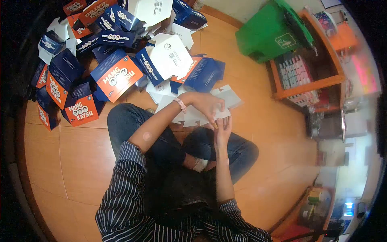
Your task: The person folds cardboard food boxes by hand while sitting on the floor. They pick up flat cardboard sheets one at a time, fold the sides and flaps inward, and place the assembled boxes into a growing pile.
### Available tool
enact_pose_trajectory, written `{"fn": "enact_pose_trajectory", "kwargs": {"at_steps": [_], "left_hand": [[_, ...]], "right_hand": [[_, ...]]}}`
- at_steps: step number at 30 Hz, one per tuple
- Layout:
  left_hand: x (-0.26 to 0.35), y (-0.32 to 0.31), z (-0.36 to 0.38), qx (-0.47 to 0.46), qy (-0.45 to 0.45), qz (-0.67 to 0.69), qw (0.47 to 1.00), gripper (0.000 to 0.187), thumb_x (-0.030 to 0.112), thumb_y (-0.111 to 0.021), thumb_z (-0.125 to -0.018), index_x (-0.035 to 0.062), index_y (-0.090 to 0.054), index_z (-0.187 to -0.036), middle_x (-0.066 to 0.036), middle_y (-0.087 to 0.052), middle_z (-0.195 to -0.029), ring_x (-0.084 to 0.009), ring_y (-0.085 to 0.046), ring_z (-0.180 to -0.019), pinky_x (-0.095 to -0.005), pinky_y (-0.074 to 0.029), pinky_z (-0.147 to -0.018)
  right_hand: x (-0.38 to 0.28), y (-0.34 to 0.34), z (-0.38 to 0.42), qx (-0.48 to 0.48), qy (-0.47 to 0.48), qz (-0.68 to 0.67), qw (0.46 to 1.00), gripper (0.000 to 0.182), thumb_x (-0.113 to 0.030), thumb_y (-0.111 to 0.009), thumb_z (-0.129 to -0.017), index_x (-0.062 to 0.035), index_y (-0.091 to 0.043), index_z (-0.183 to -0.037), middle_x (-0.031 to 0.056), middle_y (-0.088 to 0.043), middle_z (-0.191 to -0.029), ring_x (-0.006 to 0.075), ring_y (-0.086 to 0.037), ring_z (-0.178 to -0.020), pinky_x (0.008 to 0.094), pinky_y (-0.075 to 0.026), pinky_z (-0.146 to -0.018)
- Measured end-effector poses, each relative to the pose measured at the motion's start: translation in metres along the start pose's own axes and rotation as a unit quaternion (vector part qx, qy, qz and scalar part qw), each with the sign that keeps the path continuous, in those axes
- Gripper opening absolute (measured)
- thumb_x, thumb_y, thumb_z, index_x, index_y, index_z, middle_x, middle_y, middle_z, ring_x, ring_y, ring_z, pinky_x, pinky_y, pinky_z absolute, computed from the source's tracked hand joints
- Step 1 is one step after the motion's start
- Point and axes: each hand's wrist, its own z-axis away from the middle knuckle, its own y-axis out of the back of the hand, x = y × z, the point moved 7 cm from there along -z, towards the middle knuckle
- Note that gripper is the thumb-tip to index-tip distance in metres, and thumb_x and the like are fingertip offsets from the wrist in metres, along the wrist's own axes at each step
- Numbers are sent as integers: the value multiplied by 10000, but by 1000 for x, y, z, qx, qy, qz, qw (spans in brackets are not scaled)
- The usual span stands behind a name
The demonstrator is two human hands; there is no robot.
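A flat, unfolded paper box point(189, 118) lies over my crossed legs, its plain white-grey side up and its notched flaps spread out. My left hand point(204, 105), with a pink band on the wrist, reaches across it with fingers bent down onto the cardboard. Close by, my right hand point(223, 131) pinches the box's near right edge from below. The fingertips of both hands nearly meet there, and the exact fold between them is partly hidden.
A pile of folded blue and orange printed boxes point(119, 76) spreads over the wooden floor point(282, 141) at the upper left. A green bin point(264, 34) stands at the upper right beside a wooden shelf point(312, 86) with stacked items. Another low shelf point(314, 209) is at the lower right.
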Motion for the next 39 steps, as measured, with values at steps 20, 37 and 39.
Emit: {"fn": "enact_pose_trajectory", "kwargs": {"at_steps": [20, 37, 39], "left_hand": [[-46, 30, 7, 247, 98, -170, 949, 210, 233, -525, -830, 34, -582, -859, -170, -594, -701, -333, -587, -657, -388, -445, -599], [67, -20, 31, 119, 114, 94, 982, 213, 177, -502, -865, -14, -574, -805, -38, -513, -609, -97, -444, -576, -267, -387, -554], [65, -27, 33, 80, 152, 97, 980, 206, 184, -532, -830, -7, -592, -883, -103, -600, -673, -147, -553, -617, -299, -437, -596]], "right_hand": [[42, 50, -13, 51, -40, 18, 998, 567, -32, -499, -849, -40, -222, -1344, 140, -393, -1255, 264, -457, -1096, 403, -441, -868], [-138, -6, 32, -116, 229, 385, 887, 216, -37, -565, -789, -51, -575, -1004, 152, -473, -1199, 298, -426, -1114, 370, -318, -948], [-126, -20, 41, -218, 243, 450, 832, 201, -89, -551, -817, -101, -593, -1013, 132, -458, -1227, 299, -407, -1108, 374, -330, -922]]}}
